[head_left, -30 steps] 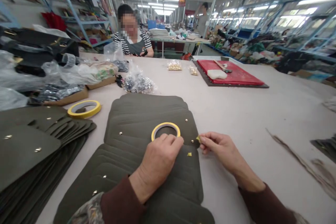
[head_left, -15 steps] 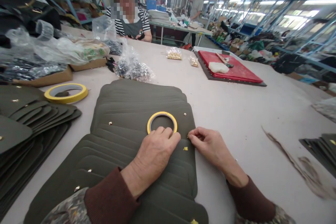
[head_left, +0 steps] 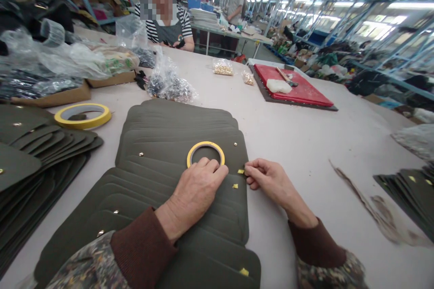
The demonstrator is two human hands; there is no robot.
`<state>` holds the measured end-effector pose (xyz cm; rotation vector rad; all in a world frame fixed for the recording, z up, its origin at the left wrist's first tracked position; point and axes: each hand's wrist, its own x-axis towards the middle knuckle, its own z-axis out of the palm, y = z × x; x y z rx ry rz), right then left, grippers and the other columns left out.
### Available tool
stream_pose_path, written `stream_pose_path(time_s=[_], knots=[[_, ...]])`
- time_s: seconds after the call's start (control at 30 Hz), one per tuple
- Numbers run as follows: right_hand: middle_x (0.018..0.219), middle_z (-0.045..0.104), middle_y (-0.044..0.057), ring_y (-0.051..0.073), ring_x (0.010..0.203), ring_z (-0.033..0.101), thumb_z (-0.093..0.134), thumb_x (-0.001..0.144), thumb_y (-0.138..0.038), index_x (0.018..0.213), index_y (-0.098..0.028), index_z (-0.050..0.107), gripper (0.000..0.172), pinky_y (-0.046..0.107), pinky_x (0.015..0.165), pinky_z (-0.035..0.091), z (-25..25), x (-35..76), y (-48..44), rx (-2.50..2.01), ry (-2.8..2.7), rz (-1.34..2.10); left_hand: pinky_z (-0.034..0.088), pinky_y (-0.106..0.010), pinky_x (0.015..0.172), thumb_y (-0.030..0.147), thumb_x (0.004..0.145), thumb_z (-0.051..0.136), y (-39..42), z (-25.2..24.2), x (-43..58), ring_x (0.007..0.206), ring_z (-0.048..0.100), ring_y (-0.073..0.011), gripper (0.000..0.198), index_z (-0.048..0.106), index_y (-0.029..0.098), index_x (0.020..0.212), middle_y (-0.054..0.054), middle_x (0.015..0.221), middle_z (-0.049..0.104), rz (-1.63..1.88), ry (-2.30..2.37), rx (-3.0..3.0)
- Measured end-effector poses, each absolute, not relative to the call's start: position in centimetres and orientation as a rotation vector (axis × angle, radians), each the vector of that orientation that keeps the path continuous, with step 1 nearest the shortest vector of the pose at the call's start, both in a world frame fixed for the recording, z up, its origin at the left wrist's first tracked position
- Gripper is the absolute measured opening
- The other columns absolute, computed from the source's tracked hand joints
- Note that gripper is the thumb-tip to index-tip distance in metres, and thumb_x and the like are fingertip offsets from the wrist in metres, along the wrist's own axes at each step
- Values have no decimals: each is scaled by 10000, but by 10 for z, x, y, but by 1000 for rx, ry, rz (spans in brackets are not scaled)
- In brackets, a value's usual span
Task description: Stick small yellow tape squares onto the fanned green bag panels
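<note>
By your pinched right hand (head_left: 271, 181), its hold unclear, lies a tape scrap (head_left: 240, 171); your left hand (head_left: 195, 189) clasps the tape roll (head_left: 205, 143). Sticking seems underway; next calls for light pressing.

Room is being offered right of panel stack (head_left: 162, 144), over tabletop (head_left: 288, 140), up to brown strip (head_left: 361, 200). Middle of panel stack is being blocked by left hand (head_left: 196, 192) and tape roll (head_left: 206, 144); right edge is being obstructed by right hand (head_left: 271, 181). Space left of panel stack is being narrowed by second tape roll (head_left: 84, 123) and fanned panels (head_left: 20, 162). Beyond far edge, way is being barred by clear bag (head_left: 169, 83).
</note>
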<state>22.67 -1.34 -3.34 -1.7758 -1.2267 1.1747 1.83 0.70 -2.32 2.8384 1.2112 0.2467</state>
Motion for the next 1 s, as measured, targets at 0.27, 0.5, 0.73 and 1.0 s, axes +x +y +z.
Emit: stream_pose_path(time_s=[0.27,0.5,0.73,1.0], knots=[[541,570,-22,97,462,493,596,797,-343,688,-172,633,206,216,449,399,-35,225,-13,-1825,-1522,977,463,-328,696,173,932,468,7,-24,19,840,508,-213,89,543,219,915,-16,891,573,243,1207,2824],[514,518,-45,87,444,484,608,782,-374,680,-169,569,232,211,452,426,-34,230,-14,-1754,-1395,1200,461,-318,692,167,934,461,7,-24,19,835,508,-208,98,544,214,912,-18,890,574,241,1196,2822],[556,606,-12,120,511,542,574,803,-300,669,-185,634,187,229,491,400,-34,223,-10,-1843,-1729,795,463,-329,695,155,931,459,7,-23,19,818,505,-210,108,545,214,901,-17,887,575,255,1184,2823],[574,632,-12,139,500,595,581,830,-359,827,-187,615,176,238,483,454,-38,222,-26,-1772,-1484,807,448,-334,698,163,932,454,8,-26,18,825,494,-212,110,550,213,919,-24,896,565,278,1177,2820]])
